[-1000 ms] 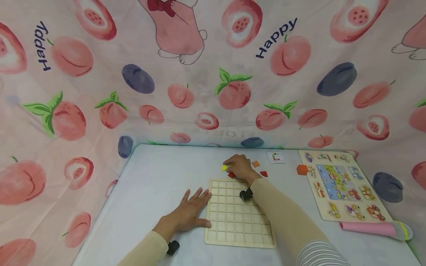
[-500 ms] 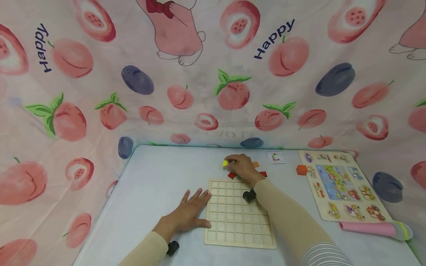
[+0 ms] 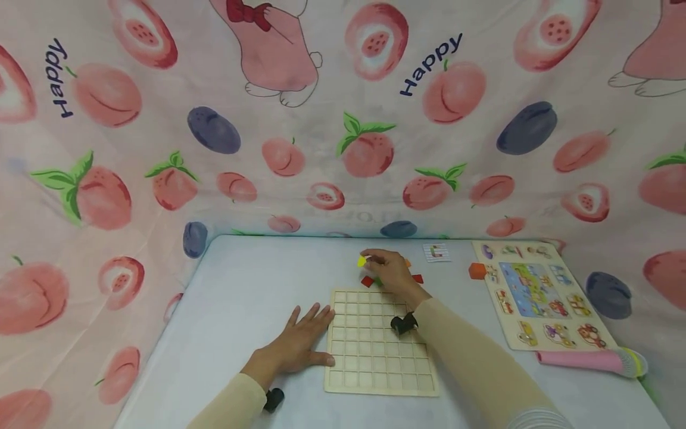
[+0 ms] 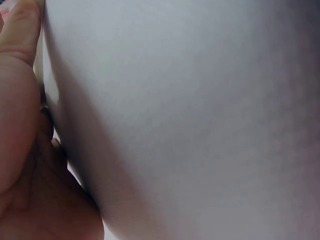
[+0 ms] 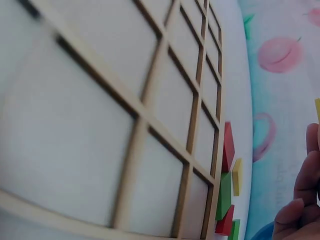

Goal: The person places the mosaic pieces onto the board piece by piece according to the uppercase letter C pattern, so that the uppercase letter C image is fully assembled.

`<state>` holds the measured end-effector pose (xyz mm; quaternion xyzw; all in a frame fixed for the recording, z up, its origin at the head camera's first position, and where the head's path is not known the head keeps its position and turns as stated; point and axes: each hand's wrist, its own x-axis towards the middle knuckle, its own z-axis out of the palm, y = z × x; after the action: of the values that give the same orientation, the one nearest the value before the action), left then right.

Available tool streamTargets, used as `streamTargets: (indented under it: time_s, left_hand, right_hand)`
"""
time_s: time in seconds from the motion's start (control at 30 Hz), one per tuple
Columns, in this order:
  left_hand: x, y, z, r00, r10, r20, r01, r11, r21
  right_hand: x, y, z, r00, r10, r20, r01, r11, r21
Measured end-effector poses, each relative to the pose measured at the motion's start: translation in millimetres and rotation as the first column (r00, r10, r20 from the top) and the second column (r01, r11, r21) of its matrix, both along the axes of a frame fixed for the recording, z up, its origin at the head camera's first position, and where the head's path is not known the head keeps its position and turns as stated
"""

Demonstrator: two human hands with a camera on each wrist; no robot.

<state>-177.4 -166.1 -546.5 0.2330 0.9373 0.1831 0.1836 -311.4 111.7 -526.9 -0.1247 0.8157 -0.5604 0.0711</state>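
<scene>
My right hand (image 3: 393,272) is above the table past the far edge of a wooden grid board (image 3: 382,342). It pinches a small yellow block (image 3: 361,261) at its fingertips; in the right wrist view, the yellow block (image 5: 318,107) is cut off by the frame edge. Below and beside this hand lie a red block (image 3: 367,281), a green block (image 3: 377,282) and another red block (image 3: 417,279). My left hand (image 3: 300,341) lies spread on the table, its fingertips and thumb touching the board's left edge. Several blocks, including a yellow one (image 5: 237,176), line the board's far side in the right wrist view.
A small printed card (image 3: 436,252) lies at the back. To the right are an orange-red block (image 3: 477,271), a wooden picture puzzle (image 3: 509,325) and a pink toy microphone (image 3: 584,361). A fruit-patterned cloth (image 3: 321,143) hangs behind the table.
The right hand lifts slightly back from the loose blocks with the yellow block, uncovering more of the green one. The left hand stays at the board's edge. The head view shifts a little.
</scene>
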Motion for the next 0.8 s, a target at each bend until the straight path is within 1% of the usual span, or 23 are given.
streamTargets:
  time_s: [0.13,0.4,0.53,0.63,0.8]
  left_hand:
    - [-0.1,-0.2,-0.6,1.0,0.0,-0.002,0.0,1.0,0.006]
    - [-0.1,-0.7,-1.8,1.0,0.003,0.003,-0.003,1.0,0.017]
    - [0.3,-0.3,-1.8,1.0,0.001,-0.005,-0.001,1.0,0.016]
    - [0.9,0.8,0.8,1.0,0.004,-0.005,-0.004,1.0,0.017]
    - [2.0,2.5,4.3,1.0,0.008,0.0,-0.008,1.0,0.019]
  right_hand:
    - [15.2,3.5,1.2,1.0,-0.019,-0.009,0.019,0.999,-0.041]
    - [48.0,9.1,-1.8,0.992,-0.126,0.019,0.127,0.991,-0.036]
    - [59.5,9.0,-6.7,0.987,-0.157,0.041,0.157,0.987,-0.012]
    - [66.6,8.6,-11.2,0.985,-0.165,0.059,0.164,0.986,0.019]
    - [75.9,6.6,-18.3,0.986,-0.162,0.047,0.159,0.985,0.062]
